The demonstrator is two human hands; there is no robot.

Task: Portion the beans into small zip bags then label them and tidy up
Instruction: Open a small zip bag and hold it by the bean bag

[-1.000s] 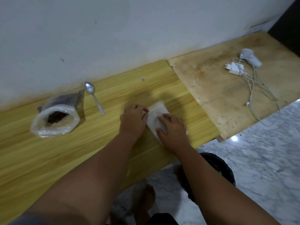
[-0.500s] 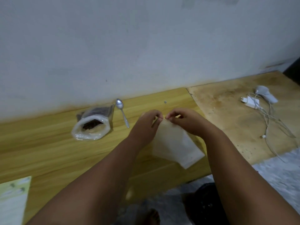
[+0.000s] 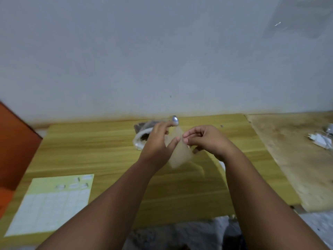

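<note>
A plain pale wall [image 3: 162, 60] fills the upper half of what I see, matt and lightly scuffed, with a brownish stain along its foot where it meets the furniture. Below it are two surfaces side by side: a yellow table [image 3: 90, 147] with a smooth wood-grain finish in front of me, and to its right a rougher plywood board [image 3: 288, 159], blotchy and worn. A strip of grey marbled floor [image 3: 315, 224] shows past the near edge. One flat orange panel [image 3: 16, 147] stands at the far left.

On the table near my left elbow lies one label sheet [image 3: 50, 204], pale yellow-green paper ruled into a grid of small white rectangles. Further back, partly hidden behind my left hand [image 3: 156, 143], sits one bag of beans [image 3: 142, 130], clear plastic with its white mouth rolled open and dark beans inside.

I hold one small zip bag [image 3: 180, 154] up above the table between both hands; it is thin, cloudy, translucent and blurred. My left thumb lies across its front with the fingers stretched long behind, pinching it. My right hand [image 3: 207, 139] has its fingers curled, the tips pinching the bag's edge.

One white charger [image 3: 320, 141] with cable rests on the plywood, and one metal spoon [image 3: 175, 120] shows only its shiny bowl, beside the wall
</note>
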